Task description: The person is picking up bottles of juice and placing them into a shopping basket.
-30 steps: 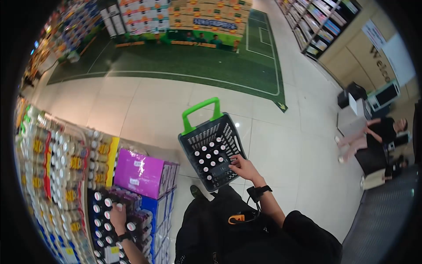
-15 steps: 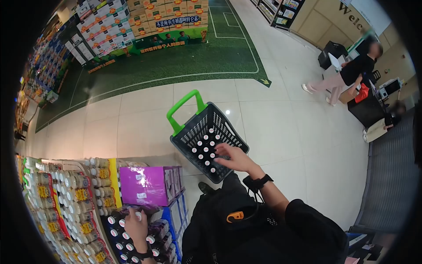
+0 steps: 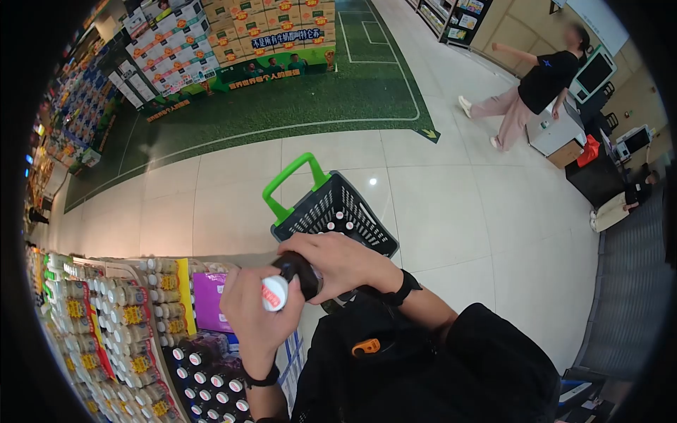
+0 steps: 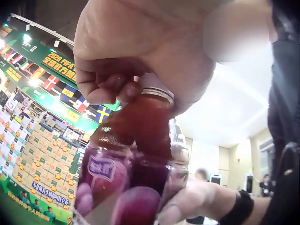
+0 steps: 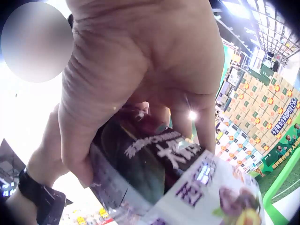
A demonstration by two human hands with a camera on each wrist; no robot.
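Note:
Both hands are on one dark fruit juice bottle, held tilted in front of the body, its white cap with red print facing up toward the head camera. My left hand grips it around the neck, just by the cap. Lower down, my right hand grips the bottle's body. Purple fruit shows on its label in the left wrist view. Beyond the hands stands a dark grey shopping basket with a raised green handle. Several white-capped bottles stand inside, partly hidden by the right hand.
At lower left are rows of white-capped dark bottles, a purple carton and stacked pale bottles. Green turf with stacked cartons lies ahead. A person walks near the counter at upper right.
My left hand has come up from the bottle display with a bottle. My right hand has moved left from over the basket and now grips that bottle too. The person at right has turned and walked leftward.

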